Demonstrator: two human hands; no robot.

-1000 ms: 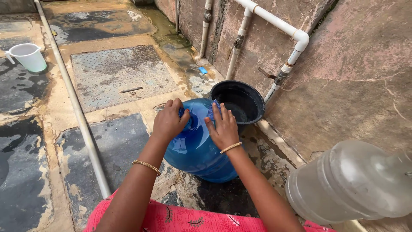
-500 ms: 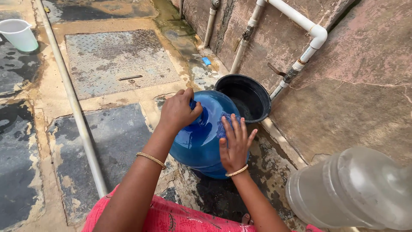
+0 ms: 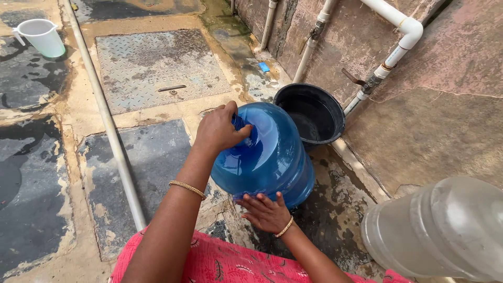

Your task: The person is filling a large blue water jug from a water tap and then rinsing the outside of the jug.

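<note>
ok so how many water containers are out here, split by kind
Large water jugs: 2, the blue jug between the left hand and right hand, and the clear jug
Black bucket: 1
White measuring jug: 1
Total: 4

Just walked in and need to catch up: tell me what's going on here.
A person crouched on a wet concrete floor handles a large blue water jug. The left hand grips its neck end, tipping it over; the right hand presses flat against its lower side. A black bucket stands just behind, under white wall pipes. A clear jug sits at the right, a white pitcher far left.
</note>
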